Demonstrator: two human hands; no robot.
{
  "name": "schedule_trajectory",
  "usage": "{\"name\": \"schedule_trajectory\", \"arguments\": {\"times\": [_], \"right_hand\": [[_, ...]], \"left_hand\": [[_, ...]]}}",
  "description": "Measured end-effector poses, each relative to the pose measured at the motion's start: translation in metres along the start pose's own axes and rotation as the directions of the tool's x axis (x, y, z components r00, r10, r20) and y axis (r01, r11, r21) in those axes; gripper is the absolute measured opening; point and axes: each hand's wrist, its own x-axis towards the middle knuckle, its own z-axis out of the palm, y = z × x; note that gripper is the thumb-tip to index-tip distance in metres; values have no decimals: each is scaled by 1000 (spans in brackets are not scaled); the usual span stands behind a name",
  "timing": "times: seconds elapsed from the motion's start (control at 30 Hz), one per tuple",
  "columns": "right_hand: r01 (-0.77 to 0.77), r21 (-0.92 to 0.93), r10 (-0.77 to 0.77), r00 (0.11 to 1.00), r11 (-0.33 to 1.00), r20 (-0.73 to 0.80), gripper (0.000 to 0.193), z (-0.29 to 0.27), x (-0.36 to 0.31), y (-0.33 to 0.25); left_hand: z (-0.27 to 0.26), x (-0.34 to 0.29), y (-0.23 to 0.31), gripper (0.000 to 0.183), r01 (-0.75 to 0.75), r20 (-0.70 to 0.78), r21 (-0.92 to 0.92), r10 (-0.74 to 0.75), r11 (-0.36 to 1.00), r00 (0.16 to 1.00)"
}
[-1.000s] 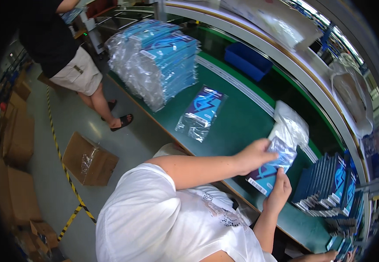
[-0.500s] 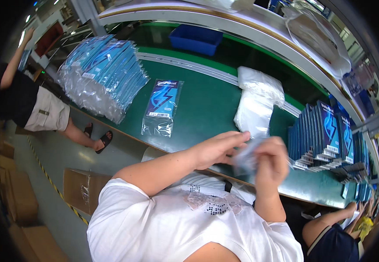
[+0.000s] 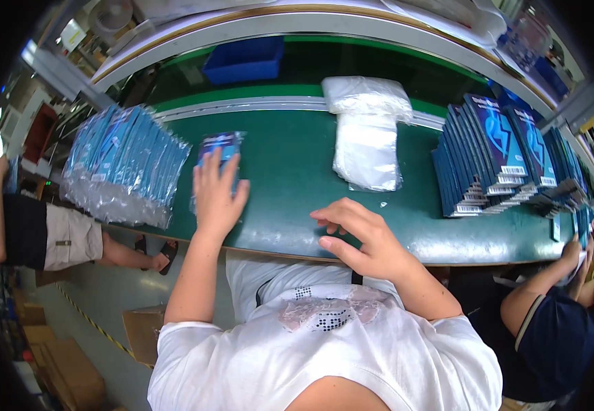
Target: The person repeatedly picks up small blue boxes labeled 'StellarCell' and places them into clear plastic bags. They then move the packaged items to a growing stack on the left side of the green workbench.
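Note:
A flat blue box in a clear plastic bag (image 3: 215, 142) lies on the green workbench (image 3: 290, 157), left of the middle. My left hand (image 3: 217, 195) rests over it with the fingers spread, hiding most of its printed face. Nearer the front edge hovers my right hand (image 3: 362, 236), its fingers slightly bent, thumb apart, and nothing in it. Beyond that hand sits a pile of clear plastic bags (image 3: 367, 151). At the far left, many bagged blue boxes (image 3: 122, 154) stand in a leaning row.
Stacks of unbagged blue boxes (image 3: 482, 154) stand at the right. A blue bin (image 3: 244, 60) lies beyond the metal rail, under a shelf (image 3: 297, 19). One person (image 3: 43, 226) stands at the left; another person (image 3: 550, 322) works at the right. Cardboard boxes (image 3: 67, 366) sit on the floor.
My hands have parted. The left has moved leftward onto the bagged box; the right no longer has the blurred clear plastic seen earlier. The view has turned somewhat.

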Motion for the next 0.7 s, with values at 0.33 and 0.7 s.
{"name": "schedule_trajectory", "arguments": {"times": [0.33, 0.7], "right_hand": [[499, -120, -510, 856, 858, -84, 19, -61, -5, -61], [721, -386, -818, 506, 576, -274, 6, -23, -7, -116]], "left_hand": [[-7, 1, -36, 58, 146, -13, 22, -146, 989, 989], [-1, 36, 106, 56, -175, 92, -384, 227, 907, 970]]}}
